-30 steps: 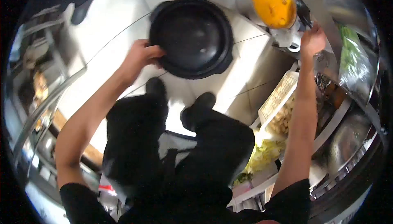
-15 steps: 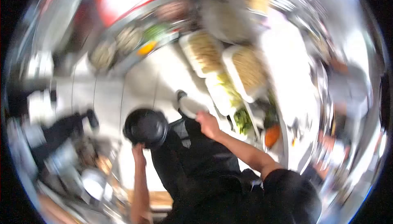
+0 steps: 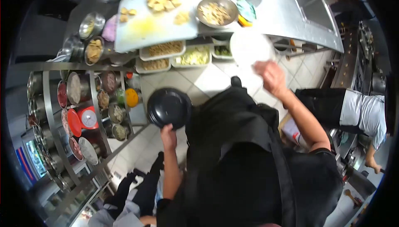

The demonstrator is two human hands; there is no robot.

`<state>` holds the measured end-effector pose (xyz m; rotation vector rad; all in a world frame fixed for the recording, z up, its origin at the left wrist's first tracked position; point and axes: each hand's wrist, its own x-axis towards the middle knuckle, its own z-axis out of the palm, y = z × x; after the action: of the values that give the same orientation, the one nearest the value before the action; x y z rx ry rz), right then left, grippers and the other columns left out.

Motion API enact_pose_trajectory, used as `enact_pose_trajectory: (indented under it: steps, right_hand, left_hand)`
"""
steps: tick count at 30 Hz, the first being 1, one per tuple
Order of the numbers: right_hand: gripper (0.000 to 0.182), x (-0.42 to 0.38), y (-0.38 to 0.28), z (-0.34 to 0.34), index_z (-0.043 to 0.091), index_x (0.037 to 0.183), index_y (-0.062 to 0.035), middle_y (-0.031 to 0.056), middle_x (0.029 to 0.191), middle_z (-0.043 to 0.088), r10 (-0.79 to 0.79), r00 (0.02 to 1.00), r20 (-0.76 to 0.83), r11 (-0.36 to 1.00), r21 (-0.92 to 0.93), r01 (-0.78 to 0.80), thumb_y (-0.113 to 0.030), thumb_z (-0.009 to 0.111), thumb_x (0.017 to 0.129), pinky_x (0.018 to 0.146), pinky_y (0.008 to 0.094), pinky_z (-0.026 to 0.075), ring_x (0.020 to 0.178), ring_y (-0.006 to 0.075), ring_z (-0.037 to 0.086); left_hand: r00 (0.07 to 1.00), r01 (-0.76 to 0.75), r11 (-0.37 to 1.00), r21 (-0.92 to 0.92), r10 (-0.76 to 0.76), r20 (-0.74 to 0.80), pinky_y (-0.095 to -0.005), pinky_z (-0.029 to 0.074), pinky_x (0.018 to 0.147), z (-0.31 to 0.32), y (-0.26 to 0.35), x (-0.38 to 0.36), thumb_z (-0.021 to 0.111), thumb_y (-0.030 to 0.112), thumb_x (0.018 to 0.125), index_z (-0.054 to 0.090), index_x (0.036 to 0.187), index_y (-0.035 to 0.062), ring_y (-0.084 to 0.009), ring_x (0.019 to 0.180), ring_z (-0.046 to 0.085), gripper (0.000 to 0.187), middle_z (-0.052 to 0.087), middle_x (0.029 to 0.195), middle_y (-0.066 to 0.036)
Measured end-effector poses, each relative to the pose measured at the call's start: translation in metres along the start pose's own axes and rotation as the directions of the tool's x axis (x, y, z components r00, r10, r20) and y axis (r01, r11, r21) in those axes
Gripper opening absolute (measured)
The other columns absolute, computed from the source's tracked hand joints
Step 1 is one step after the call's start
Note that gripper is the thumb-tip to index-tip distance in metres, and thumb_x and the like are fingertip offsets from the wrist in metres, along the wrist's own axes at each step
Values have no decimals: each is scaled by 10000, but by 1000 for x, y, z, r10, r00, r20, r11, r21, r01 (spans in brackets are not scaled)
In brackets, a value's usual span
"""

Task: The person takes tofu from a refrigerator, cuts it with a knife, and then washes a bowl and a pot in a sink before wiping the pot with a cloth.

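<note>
My left hand (image 3: pixel 168 137) is closed on the near rim of a round black bowl (image 3: pixel 168 107), held out over the tiled floor. In my right hand (image 3: pixel 272 78) is a round white plate-like piece (image 3: pixel 251 49), blurred by motion; my fingers meet its near edge. That white piece overlaps the front edge of the steel table in this view. Just left of it, tubs of pale chopped leaves (image 3: pixel 192 56), shredded food (image 3: pixel 165 49) and dark green vegetables (image 3: pixel 222 51) sit below the tabletop edge.
On the table lie a cutting board (image 3: pixel 124 40) with yellow chunks and a steel bowl (image 3: pixel 224 3) of sliced food. A rack (image 3: pixel 58 119) with food bowls and a red scale (image 3: pixel 88 118) stands left. People are at right (image 3: pixel 353 110) and lower left (image 3: pixel 135 198).
My body and view have turned, so the steel table now lies ahead and the rack at left. The black bowl and white piece stay in my hands; the white piece has moved further out to the right.
</note>
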<state>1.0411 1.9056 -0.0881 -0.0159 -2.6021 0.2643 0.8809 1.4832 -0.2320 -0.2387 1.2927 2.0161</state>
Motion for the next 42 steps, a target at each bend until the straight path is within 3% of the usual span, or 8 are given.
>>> enact_pose_trajectory:
  steps: [8,9,13,15,20,25,30,42]
  right_hand:
    - [122,-4,157,-69,552,838,18,137,914,614,-128,992,-18,984,120,129,34,532,718,685,328,473,797,225,611]
    - [107,-3,160,-68,559,871,12,109,880,611,260,964,58,940,214,-266,13,523,770,683,300,455,761,185,583]
    - [334,4,194,-45,449,1209,-10,47,1107,546,780,345,522,-231,753,-616,-94,488,888,874,273,378,982,123,510]
    - [382,8,175,-38,407,1237,26,109,1189,511,717,510,475,63,685,-726,-73,487,877,913,330,392,1083,184,495]
    - [155,61,14,13,517,931,23,51,870,533,-180,862,475,647,717,-260,-119,543,875,803,248,379,839,128,474]
    - [224,61,-281,52,576,1008,-4,146,979,609,-947,275,169,259,906,334,0,534,788,772,319,459,875,279,594]
    - [219,-47,-507,86,545,939,-40,104,1031,583,-892,-385,-239,-414,773,480,-52,543,720,721,339,471,856,264,585]
    - [224,-286,-709,144,532,992,-91,111,1153,512,-553,-406,-728,-829,430,358,-146,516,775,885,376,393,1040,241,512]
  left_hand:
    - [984,102,980,-169,-124,-127,-441,351,987,190,-41,-10,524,101,711,426,1230,-28,-287,1152,464,544,476,1251,-133]
    - [973,112,975,-190,-147,-180,-439,354,985,194,-55,-21,524,101,709,434,1223,-30,-289,1145,468,538,479,1248,-134]
    - [905,50,933,-357,-194,-379,-416,383,946,188,-106,-78,529,97,700,526,1077,-26,-275,1060,513,397,551,1126,-124]
    - [863,14,917,-398,-212,-458,-385,419,882,177,-127,-106,531,94,697,571,960,-9,-246,964,549,285,589,1012,-104]
    - [579,-141,974,-176,-63,-813,-306,427,535,130,-199,-142,636,167,626,610,652,-26,-165,591,555,197,576,611,-56]
    - [434,-264,925,-274,-140,-890,-328,447,554,92,-233,-220,619,164,651,622,716,-59,-195,603,576,232,606,653,-101]
    - [241,-382,867,-321,-242,-940,-293,444,548,93,-256,-300,612,156,649,626,712,-40,-179,586,567,207,608,668,-93]
    - [163,-680,602,-419,-433,-887,-294,427,653,93,-275,-332,596,90,606,594,829,-59,-180,691,555,268,600,740,-86]
